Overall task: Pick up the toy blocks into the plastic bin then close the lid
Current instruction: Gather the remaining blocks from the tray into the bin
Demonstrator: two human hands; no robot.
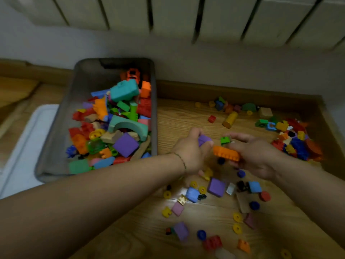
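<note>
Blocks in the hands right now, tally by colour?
purple block: 1, in the left hand
green block: 1, in the right hand
orange brick: 1, in the right hand
Total: 3
The blurred yellow piece under the left hand is not counted; I cannot tell if it is held.

The scene is viewed from one wide-angle camera worn on the head, directed forward and steeply down at the wooden floor; both forearms are taken in from the lower edge; the left hand and right hand are framed near the centre, close enough that a purple block and an orange brick are made out in them; the plastic bin is set left of centre; a radiator is caught along the top, farther off and blurred.
</note>
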